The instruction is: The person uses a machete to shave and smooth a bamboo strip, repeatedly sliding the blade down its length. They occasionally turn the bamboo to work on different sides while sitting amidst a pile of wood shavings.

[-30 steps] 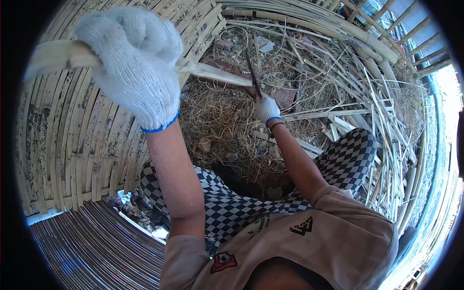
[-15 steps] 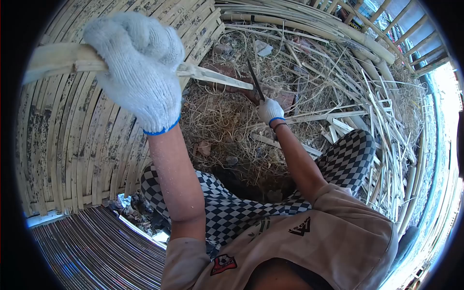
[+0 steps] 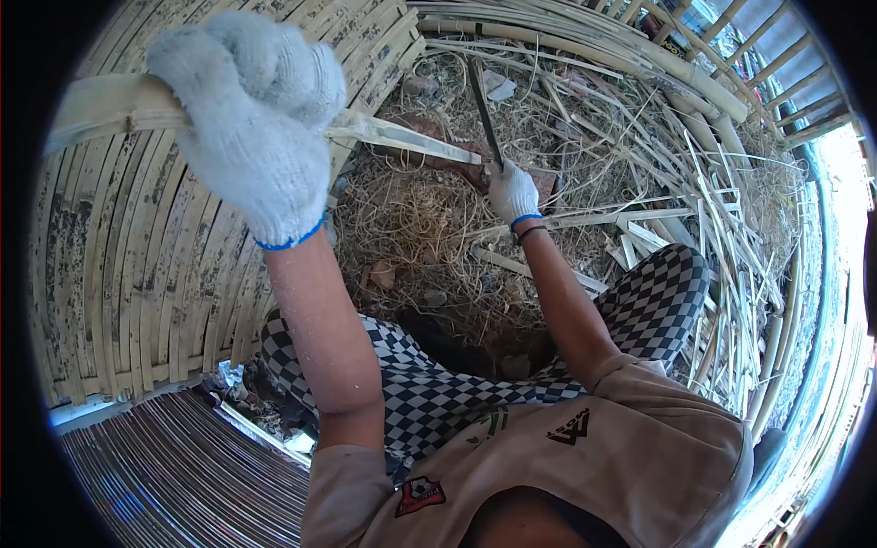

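My left hand [image 3: 251, 137], in a white knit glove with a blue cuff, is closed around a long pale bamboo strip [image 3: 416, 142]. One end of the strip reaches past the left edge of view; the other narrows toward my right hand. In the white-gloved right hand [image 3: 514, 194] is a knife [image 3: 484, 114], its handle hidden by my fingers and its long dark blade pointing away from me. The strip's narrow end lies right by the base of the blade, over a reddish-brown block [image 3: 548, 187].
Curly bamboo shavings [image 3: 429, 215] cover the ground before my crossed legs. Cut strips [image 3: 722, 310] pile up on the right, and bamboo poles [image 3: 585, 50] lie along the back. A slatted bamboo panel [image 3: 137, 247] stands at left, with dark ribbed slats [image 3: 192, 466] below it.
My left hand has shifted slightly left with the bamboo strip. My right hand has moved a little forward, and the knife's tip now reaches farther away from me.
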`<state>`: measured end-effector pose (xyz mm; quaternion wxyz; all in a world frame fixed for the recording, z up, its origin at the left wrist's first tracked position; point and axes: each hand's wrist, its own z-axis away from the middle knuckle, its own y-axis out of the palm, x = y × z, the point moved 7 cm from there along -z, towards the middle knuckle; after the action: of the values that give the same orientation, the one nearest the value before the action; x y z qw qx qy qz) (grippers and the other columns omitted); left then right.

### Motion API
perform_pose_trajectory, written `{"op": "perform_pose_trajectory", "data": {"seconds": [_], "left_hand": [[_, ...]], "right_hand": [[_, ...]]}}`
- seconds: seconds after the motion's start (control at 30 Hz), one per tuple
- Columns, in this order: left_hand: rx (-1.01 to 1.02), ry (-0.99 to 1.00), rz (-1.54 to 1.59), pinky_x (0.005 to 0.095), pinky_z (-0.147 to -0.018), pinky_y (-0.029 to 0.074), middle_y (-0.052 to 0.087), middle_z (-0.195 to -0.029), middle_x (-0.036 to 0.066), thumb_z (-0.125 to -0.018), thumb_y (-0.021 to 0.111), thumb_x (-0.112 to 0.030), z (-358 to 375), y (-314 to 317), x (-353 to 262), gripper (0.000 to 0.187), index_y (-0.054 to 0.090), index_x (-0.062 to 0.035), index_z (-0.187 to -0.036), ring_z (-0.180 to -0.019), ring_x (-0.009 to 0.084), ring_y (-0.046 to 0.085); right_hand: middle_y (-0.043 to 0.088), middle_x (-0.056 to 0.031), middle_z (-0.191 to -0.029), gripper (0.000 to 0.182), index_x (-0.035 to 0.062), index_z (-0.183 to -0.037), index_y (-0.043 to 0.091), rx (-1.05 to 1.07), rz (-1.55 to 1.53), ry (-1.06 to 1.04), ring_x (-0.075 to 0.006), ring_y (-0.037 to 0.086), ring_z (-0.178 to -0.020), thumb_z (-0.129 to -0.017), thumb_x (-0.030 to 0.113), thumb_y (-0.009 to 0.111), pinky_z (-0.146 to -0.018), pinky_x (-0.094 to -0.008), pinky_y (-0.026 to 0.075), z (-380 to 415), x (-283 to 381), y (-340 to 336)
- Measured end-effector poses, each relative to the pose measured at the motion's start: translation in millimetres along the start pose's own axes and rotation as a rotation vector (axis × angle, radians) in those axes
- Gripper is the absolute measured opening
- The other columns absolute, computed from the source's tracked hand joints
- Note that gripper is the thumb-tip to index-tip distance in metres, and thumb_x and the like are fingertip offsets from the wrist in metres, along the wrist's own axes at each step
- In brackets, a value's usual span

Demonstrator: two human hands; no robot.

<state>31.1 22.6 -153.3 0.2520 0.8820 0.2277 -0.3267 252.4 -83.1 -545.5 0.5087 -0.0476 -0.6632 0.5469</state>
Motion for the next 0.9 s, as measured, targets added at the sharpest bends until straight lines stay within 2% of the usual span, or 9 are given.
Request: {"op": "perform_pose_trajectory", "data": {"seconds": [0.1,0.13,0.17,0.27,0.43,0.53,0.7,0.8,0.9], "left_hand": [[0.102,-0.115,0.215,0.0336,-0.045,0.02,0.023,-0.055,-0.004,-0.107,0.039,-0.059,-3,-5,6,0.059,0.032,-0.0185,-0.065,-0.046,0.0135,0.016],[0.094,-0.085,0.15,0.0333,-0.045,0.02,0.024,-0.055,-0.004,-0.107,0.04,-0.059,-3,-5,3,0.059,0.032,-0.0185,-0.065,-0.046,0.0134,0.016],[0.088,-0.052,0.09,0.033,-0.044,0.019,0.024,-0.055,-0.004,-0.107,0.04,-0.059,-3,-3,2,0.059,0.032,-0.0185,-0.065,-0.046,0.0133,0.016],[0.073,-0.004,0.023,0.032,-0.044,0.019,0.024,-0.055,-0.004,-0.107,0.041,-0.059,-2,0,0,0.059,0.032,-0.0185,-0.064,-0.046,0.0131,0.016],[0.027,-0.005,0.064,0.0323,-0.042,0.018,0.024,-0.054,-0.004,-0.107,0.043,-0.057,-2,-5,0,0.06,0.032,-0.0182,-0.063,-0.044,0.013,0.016],[0.049,0.015,0.083,0.0339,-0.04,0.018,0.024,-0.052,-0.004,-0.107,0.045,-0.055,-4,-1,-2,0.061,0.033,-0.0171,-0.061,-0.042,0.0136,0.017],[-0.019,0.002,0.08,0.0331,-0.04,0.018,0.024,-0.051,-0.004,-0.108,0.044,-0.055,0,-7,-1,0.061,0.032,-0.017,-0.061,-0.042,0.0136,0.016],[0.021,0.012,0.087,0.0329,-0.039,0.018,0.024,-0.051,-0.004,-0.108,0.043,-0.055,-1,-7,0,0.061,0.032,-0.0172,-0.062,-0.042,0.0134,0.016],[-0.001,-0.017,0.042,0.0327,-0.039,0.017,0.024,-0.051,-0.003,-0.108,0.044,-0.055,-2,-4,-3,0.061,0.032,-0.0168,-0.062,-0.042,0.0131,0.017]], "right_hand": [[0.072,-0.0289,-0.099,0.042,0.0064,-0.116,0.066,-0.031,-0.035,0.047,-0.0476,0.069,-0.098,-0.104,0.041,0.047,-0.087,-0.0559,0.055,6,1,6],[0.072,-0.0295,-0.099,0.042,0.0064,-0.117,0.066,-0.016,-0.023,0.072,-0.0477,0.069,-0.098,-0.104,0.041,0.047,-0.087,-0.056,0.055,5,-5,19],[0.071,-0.0311,-0.1,0.043,0.0064,-0.12,0.065,0.149,0.099,0.018,-0.0481,0.069,-0.099,-0.103,0.041,0.047,-0.087,-0.0556,0.055,-9,-27,52],[0.07,-0.0314,-0.107,0.043,0.005,-0.116,0.071,0.173,0.094,0.05,-0.0466,0.067,-0.105,-0.102,0.039,0.048,-0.092,-0.0558,0.052,-16,-28,35],[0.07,-0.0315,-0.103,0.043,0.0069,-0.114,0.073,-0.1,-0.156,0.045,-0.0479,0.067,-0.102,-0.102,0.04,0.047,-0.09,-0.0571,0.052,12,8,4],[0.07,-0.0313,-0.102,0.043,0.0075,-0.114,0.072,0.143,0.092,0.015,-0.0481,0.067,-0.101,-0.103,0.04,0.047,-0.089,-0.0569,0.052,-15,-27,61],[0.072,-0.0288,-0.104,0.043,0.0085,-0.117,0.069,0.008,0.0,0.007,-0.0473,0.069,-0.099,-0.103,0.041,0.045,-0.088,-0.0557,0.054,0,19,-5],[0.072,-0.0286,-0.104,0.043,0.0082,-0.118,0.068,0.015,-0.017,0.085,-0.0465,0.069,-0.1,-0.103,0.042,0.045,-0.089,-0.0554,0.054,11,8,13],[0.071,-0.0299,-0.101,0.041,0.0047,-0.113,0.069,0.102,0.088,-0.002,-0.048,0.068,-0.099,-0.103,0.038,0.047,-0.088,-0.0558,0.054,-11,-11,31]]}}
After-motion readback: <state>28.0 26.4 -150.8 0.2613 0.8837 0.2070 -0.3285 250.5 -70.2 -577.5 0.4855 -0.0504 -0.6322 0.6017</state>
